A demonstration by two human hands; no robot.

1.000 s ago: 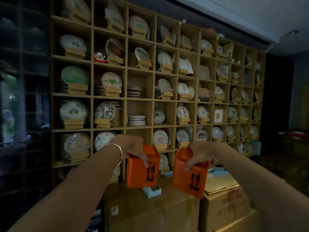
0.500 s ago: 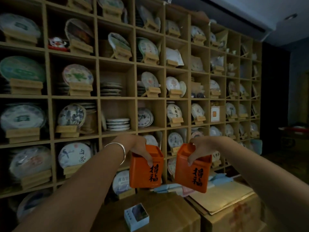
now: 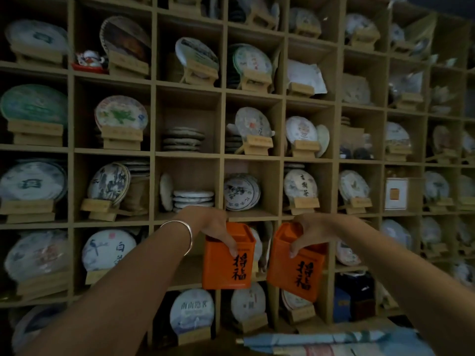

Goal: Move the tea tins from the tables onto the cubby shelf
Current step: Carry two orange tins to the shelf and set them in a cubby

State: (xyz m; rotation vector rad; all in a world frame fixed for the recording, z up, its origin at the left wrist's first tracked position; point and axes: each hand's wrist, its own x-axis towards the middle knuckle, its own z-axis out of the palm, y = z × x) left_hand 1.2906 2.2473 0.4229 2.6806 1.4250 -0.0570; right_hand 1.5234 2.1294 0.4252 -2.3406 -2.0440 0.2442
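I hold two orange tea tins with black characters, one in each hand, close in front of the wooden cubby shelf [image 3: 223,155]. My left hand [image 3: 213,224], with a silver bangle on the wrist, grips the left tin [image 3: 227,263] from above by its lid. My right hand [image 3: 308,229] grips the right tin [image 3: 295,271] the same way; this tin tilts slightly. Both tins hang in the air at the height of the shelf's lower rows, side by side and a little apart.
Nearly every cubby holds round wrapped tea cakes on wooden stands [image 3: 120,116] or flat stacks [image 3: 192,199]. The cubby behind my left forearm [image 3: 187,268] looks partly open. A white box [image 3: 395,194] sits at right. Folded blue material [image 3: 334,340] lies below.
I have come closer to the shelf, which now fills the view; the cardboard boxes below have dropped out of sight. Both tins stay in my hands, now level with the lower cubbies.
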